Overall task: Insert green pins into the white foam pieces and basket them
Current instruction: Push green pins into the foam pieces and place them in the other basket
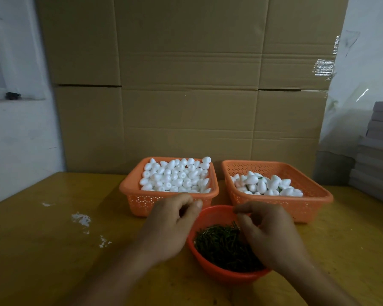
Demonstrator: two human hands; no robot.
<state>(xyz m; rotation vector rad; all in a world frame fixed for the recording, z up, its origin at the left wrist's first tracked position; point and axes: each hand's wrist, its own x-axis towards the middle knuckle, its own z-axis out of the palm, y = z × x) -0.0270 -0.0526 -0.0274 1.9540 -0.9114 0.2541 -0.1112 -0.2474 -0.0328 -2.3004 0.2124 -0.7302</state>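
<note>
In the head view, a pin is judged to be being picked: the right hand (272, 235) is curled over the green pins (221, 246) in the round orange bowl (210, 270), whether one is pinched cannot be told. The left hand (170, 226), loosely curled, appears empty. Next, a foam piece must be taken from the full left basket (128, 191); pinned pieces lie in the right basket (314, 195).

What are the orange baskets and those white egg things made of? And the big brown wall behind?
The baskets look like moulded plastic: even orange colour, walls pierced with tiny patterned holes. The white pieces seem to be foam: matte, bright white, smooth and rounded, with white crumbs on the table. The brown wall looks like cardboard boxes: dull tan, with creases, seams and tape.
</note>
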